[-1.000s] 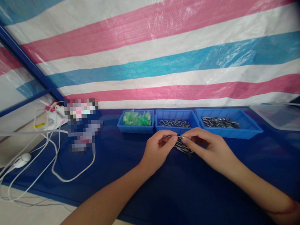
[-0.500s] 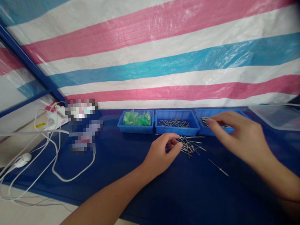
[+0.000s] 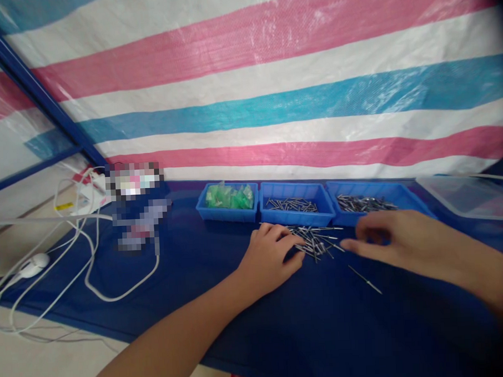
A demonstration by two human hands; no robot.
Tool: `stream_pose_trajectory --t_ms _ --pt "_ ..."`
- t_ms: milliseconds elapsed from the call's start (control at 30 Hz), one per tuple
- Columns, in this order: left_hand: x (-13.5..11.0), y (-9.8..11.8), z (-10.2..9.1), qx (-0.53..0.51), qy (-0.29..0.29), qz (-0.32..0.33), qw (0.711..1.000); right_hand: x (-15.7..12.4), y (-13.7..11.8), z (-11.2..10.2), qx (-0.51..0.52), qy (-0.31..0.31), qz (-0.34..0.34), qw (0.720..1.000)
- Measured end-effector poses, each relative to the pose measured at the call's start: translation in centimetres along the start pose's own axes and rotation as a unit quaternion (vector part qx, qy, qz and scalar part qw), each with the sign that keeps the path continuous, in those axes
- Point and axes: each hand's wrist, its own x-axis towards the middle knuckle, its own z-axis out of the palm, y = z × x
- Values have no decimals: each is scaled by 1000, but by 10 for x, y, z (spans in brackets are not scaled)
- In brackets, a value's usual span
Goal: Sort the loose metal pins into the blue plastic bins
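A loose pile of thin metal pins that look like blind rivets (image 3: pixel 316 242) lies on the dark blue table, in front of the bins. My left hand (image 3: pixel 275 251) rests at the pile's left edge, its fingers loosely bent and apart, covering some of the pieces. To the right of the pile hovers my right hand (image 3: pixel 391 238), thumb apart from the curled index finger, with nothing visible between them. Just below it, one single rivet (image 3: pixel 365 279) lies by itself. Behind my right hand, the right blue bin (image 3: pixel 414 199) holds many similar metal pieces.
The middle blue bin (image 3: pixel 296 216) contains shorter-looking metal pins; the left blue bin (image 3: pixel 227 213) holds green plastic packets. A clear plastic lid (image 3: pixel 472 198) lies at the far right. White cables (image 3: pixel 91 256) and a power strip (image 3: pixel 95 195) occupy the left side. A striped sheet (image 3: pixel 273 115) hangs behind.
My right hand has come down from over the right bin toward the pile, leaving that bin's contents in view. My left hand has stayed at the pile, its fingers lower and flatter.
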Motion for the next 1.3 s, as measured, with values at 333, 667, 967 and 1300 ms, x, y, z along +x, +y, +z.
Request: stream_pose_trajectory --t_ms 333,667,967,1300 --pt "-1 0 -1 -1 -47 -10 999 -8 -9 28 46 -170 4 984" --pt "-1 -1 -1 -1 -63 -9 998 -6 -15 26 58 -167 -16 984" --pt "-1 -1 -2 -30 -44 9 999 -9 -23 22 42 -144 -51 987" --pt "2 10 -5 -235 -32 71 969 -3 -83 18 302 89 -102 944"
